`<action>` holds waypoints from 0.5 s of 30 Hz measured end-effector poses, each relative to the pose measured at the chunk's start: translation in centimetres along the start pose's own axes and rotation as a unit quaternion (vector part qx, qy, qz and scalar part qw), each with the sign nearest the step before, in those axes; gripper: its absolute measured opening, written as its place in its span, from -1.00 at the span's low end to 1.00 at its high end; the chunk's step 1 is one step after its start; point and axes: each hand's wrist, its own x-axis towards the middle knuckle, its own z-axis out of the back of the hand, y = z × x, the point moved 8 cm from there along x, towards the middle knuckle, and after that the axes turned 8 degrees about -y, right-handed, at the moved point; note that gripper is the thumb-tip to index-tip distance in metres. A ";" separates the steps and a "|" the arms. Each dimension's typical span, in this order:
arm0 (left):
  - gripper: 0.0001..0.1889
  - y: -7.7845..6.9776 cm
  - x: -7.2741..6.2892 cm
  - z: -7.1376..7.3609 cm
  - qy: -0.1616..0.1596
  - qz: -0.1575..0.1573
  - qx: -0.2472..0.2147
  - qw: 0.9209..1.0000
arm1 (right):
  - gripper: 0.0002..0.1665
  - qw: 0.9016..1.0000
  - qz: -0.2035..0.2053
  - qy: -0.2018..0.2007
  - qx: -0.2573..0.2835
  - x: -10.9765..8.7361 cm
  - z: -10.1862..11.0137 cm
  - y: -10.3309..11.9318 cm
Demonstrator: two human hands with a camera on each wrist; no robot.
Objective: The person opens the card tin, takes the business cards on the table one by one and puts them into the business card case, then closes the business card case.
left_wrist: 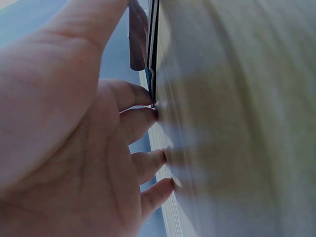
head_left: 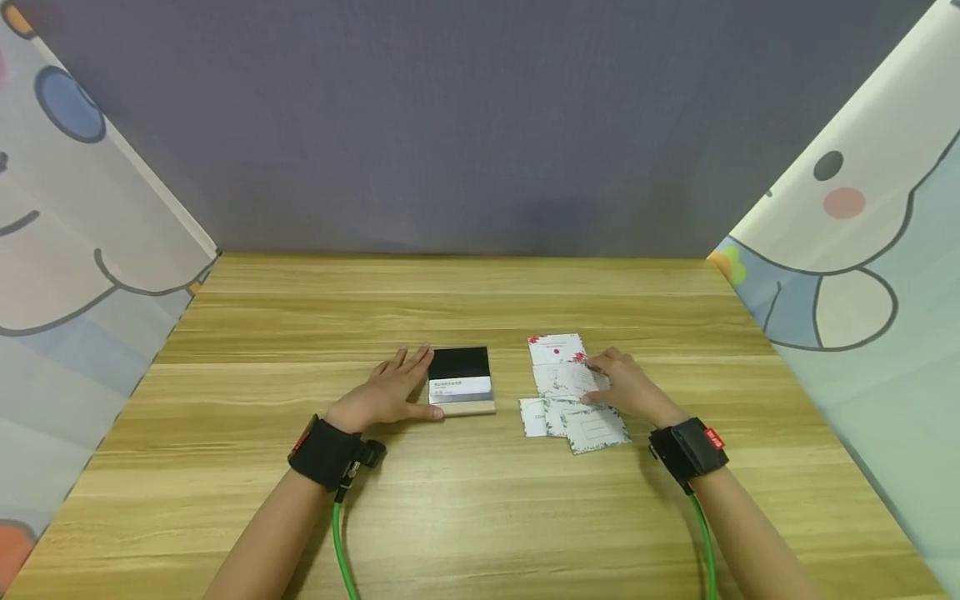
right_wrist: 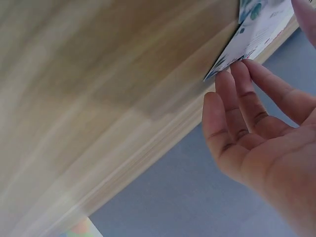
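I'm counting two hands, one flat case (head_left: 459,363) and at least five small cards (head_left: 597,428), whose overlap is keeping me from an exact number. My left hand (head_left: 386,393) is spreading its fingers loosely, gripping nothing, with thumb and forefinger touching the case's left side. My right hand (head_left: 632,388) is bending its fingers lightly, thumb and fingertips touching a card's edges; I can't tell whether it is actually gripping it.

The case is lying flat, left of the cards, showing black above, a silvery band with small print, and a pale strip nearest me. The cards are sitting in a staggered cluster: the farthest is showing red flowers, the nearer ones green leaves, and the closest a thin rectangular outline.

The surface (head_left: 480,517) is showing yellowish wood grain. Beyond it one grey panel (head_left: 465,125) is standing, and two cartoon-printed sheets (head_left: 60,217) are flanking the sides.
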 end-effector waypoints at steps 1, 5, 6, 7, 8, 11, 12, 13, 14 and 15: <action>0.03 0.0 0.0 0.0 0.000 0.000 0.000 1.000 | -0.30 1.000 -0.001 -0.001 -0.002 0.0 0.0 -0.1; 0.03 0.0 0.0 0.0 -0.001 0.000 0.001 1.000 | -0.32 1.000 -0.002 -0.005 -0.010 0.1 -0.1 -0.2; 0.03 0.1 0.0 0.0 0.000 0.000 0.001 1.000 | -0.33 1.000 -0.002 -0.006 -0.012 0.1 -0.1 -0.2; 0.03 0.1 0.0 0.0 -0.001 -0.001 0.001 1.000 | -0.33 1.000 -0.002 -0.007 -0.013 0.1 -0.1 -0.2; 0.03 0.1 0.0 0.0 0.000 0.000 0.002 1.000 | -0.33 1.000 -0.002 -0.007 -0.013 0.1 -0.1 -0.2; 0.03 0.1 0.1 0.1 -0.001 -0.002 0.002 1.000 | -0.32 1.000 -0.006 -0.008 -0.007 0.2 -0.2 -0.3; 0.03 0.1 0.1 0.1 -0.002 -0.001 0.003 1.000 | -0.32 1.000 -0.007 -0.008 -0.004 0.2 -0.2 -0.4; 0.03 0.1 0.0 0.1 -0.002 -0.002 0.003 1.000 | -0.31 1.000 -0.008 -0.009 -0.001 0.2 -0.2 -0.4; 0.03 0.1 0.0 0.1 -0.001 0.000 0.004 1.000 | -0.31 1.000 -0.008 -0.009 0.003 0.2 -0.2 -0.3; 0.03 0.1 0.0 0.1 -0.002 -0.002 0.003 1.000 | -0.30 1.000 -0.008 -0.009 0.007 0.2 -0.1 -0.3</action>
